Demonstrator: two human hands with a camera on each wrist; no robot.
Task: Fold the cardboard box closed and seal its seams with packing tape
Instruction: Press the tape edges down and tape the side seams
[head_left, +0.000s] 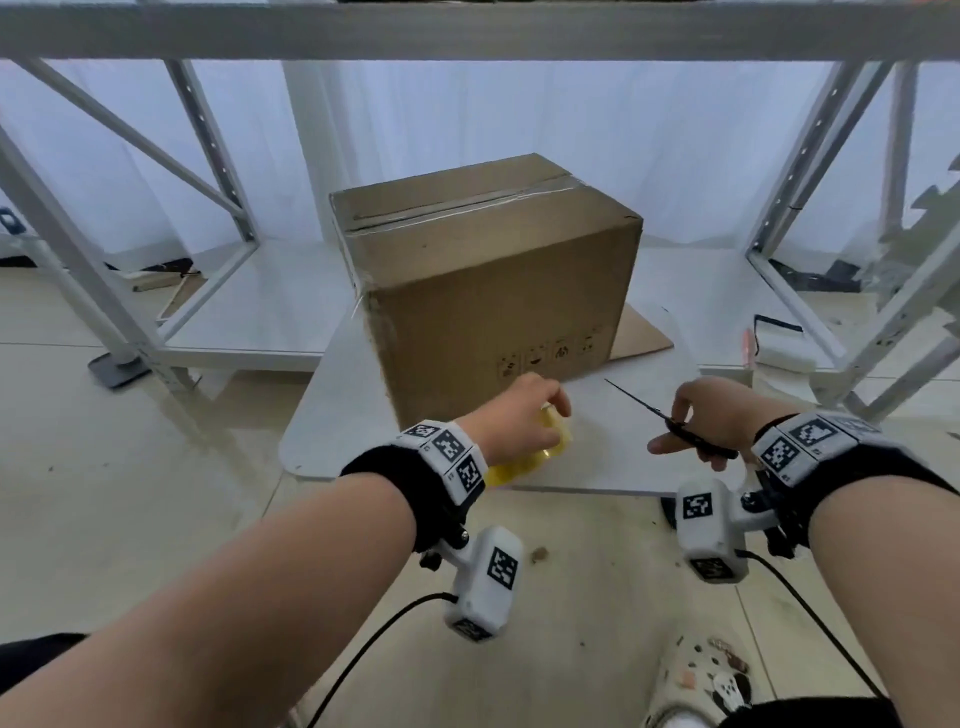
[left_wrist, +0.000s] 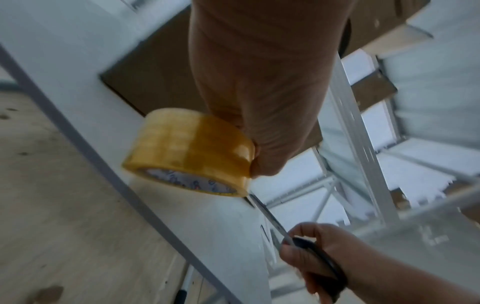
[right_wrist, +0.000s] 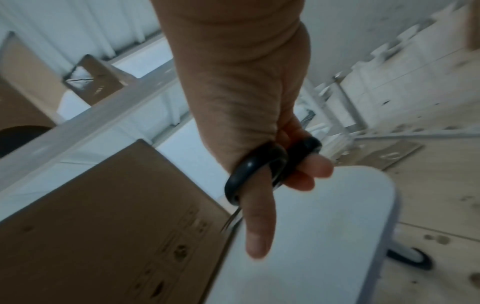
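I judge the job nearly done: the cardboard box (head_left: 483, 280) stands closed on the white table (head_left: 332, 415), and a glossy strip of clear tape (head_left: 467, 200) runs along its top centre seam. Whether the end seams or the underside are sealed I cannot tell from here.

On the left, my left hand (head_left: 524, 415) curls round the tape roll (left_wrist: 189, 150), a squat ring of amber, translucent film on a printed core, held low, just in front of the box. The box is plain brown corrugated board, matte and a little scuffed, with small handling symbols printed low on its near face.

To the right, my right hand (head_left: 717, 415) grips the scissors (head_left: 670, 418), fingers through smooth black loops, thin blades together and pointing toward the box.
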